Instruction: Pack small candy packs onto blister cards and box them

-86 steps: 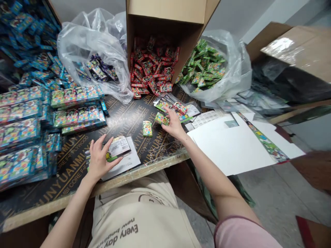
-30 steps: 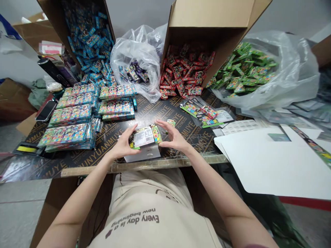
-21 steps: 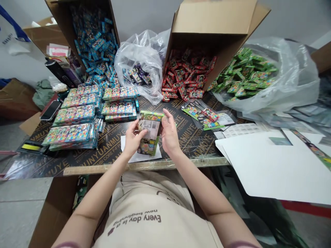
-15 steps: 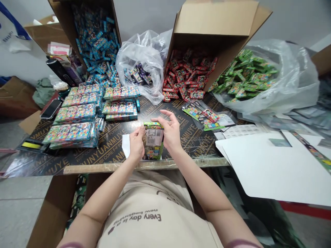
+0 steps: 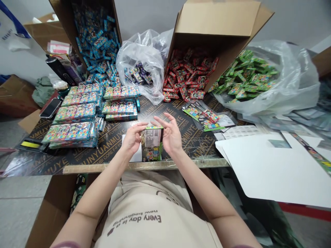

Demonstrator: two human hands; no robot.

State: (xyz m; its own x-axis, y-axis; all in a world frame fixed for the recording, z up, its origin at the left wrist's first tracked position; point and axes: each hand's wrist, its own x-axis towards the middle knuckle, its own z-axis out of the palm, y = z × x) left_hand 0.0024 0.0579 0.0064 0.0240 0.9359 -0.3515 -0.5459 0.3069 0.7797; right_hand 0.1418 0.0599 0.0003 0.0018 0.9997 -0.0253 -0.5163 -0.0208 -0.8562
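Note:
A clear bag of small green packs with a white label stands upright on the black board near its front edge. My left hand presses against the bag's left side, fingers curled on it. On the bag's right side is my right hand, palm against it, with the fingers spread above the top. A white sheet lies under the bag.
Stacks of filled bags lie at left. Behind are a box of blue packs, a plastic bag of purple packs, a box of red packs and a plastic bag of green packs. White card sheets lie at right.
My hands lifted the bag off the white sheet, turned it from flat to upright and set it standing near the front edge. The camera view swung left from the earliest frame.

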